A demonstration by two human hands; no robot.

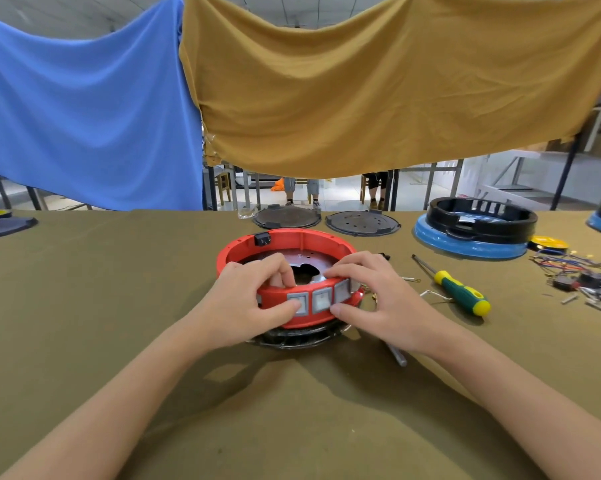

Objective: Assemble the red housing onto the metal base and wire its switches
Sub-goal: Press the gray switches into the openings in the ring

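We are holding the red housing (pixel 285 244) with both hands at the middle of the bench (pixel 119 306), where it is sitting on the dark metal base (pixel 292 339); only the near edge of the base is showing beneath it. The left hand (pixel 254 299) is gripping the near wall of the housing, fingers curled over the rim to the inside and thumb pressing the outer face at the leftmost switch. The right hand (pixel 375 299) is gripping the same wall from the right, fingers over the rim and thumb against the lower outer face.

The switches (pixel 321 299) are lying directly between the two grips, in a row running left to right along the curved near wall. We are counting three grey switches clearly, and the edge of what may be a fourth beside the right fingers. The left thumb is nearest the first switch.

To the right we are counting one screwdriver (pixel 461 292), with its long axis running away from us and to the left, and one tangle of wires (pixel 576 268) well apart from the housing. Two dark round plates (pixel 361 223) are lying at the far edge.
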